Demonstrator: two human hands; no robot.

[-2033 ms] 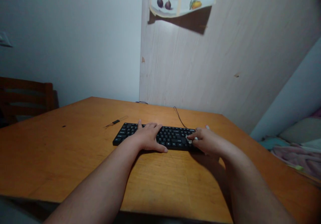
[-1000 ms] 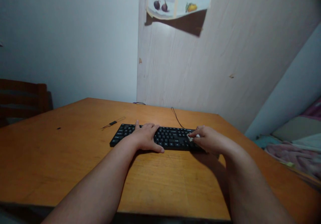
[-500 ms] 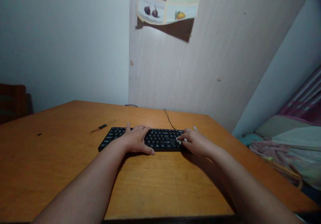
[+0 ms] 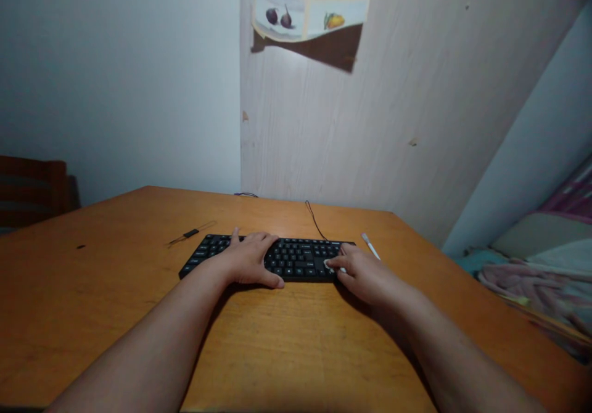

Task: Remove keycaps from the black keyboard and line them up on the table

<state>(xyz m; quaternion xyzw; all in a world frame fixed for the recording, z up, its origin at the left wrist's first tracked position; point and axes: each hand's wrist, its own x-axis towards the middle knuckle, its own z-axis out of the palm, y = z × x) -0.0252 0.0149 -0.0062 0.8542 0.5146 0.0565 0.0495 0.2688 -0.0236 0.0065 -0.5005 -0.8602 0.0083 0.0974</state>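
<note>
A black keyboard [image 4: 296, 257] lies flat on the wooden table. My left hand [image 4: 250, 257] spans its left half and grips it, with the thumb at the near edge and the fingers reaching the far edge. The keys under that palm are hidden. Over the right end of the keyboard, my right hand [image 4: 358, 271] is closed, pinching a small crumpled white wad [image 4: 328, 264] against the keys. What the wad is made of is too small to tell. Just beyond the right hand lies a thin white brush-like stick [image 4: 370, 246].
The table [image 4: 277, 345] meets the wall at the back. A black cord [image 4: 315, 220] runs behind the keyboard, and a small dark piece with thin wires [image 4: 190, 233] lies to its left. A wooden chair [image 4: 34, 188] stands at far left; bedding [image 4: 518, 283] is at right.
My right hand has shifted slightly down and to the right with the white wad, uncovering more of the white stick. My left hand stays on the keyboard. The view has turned slightly.
</note>
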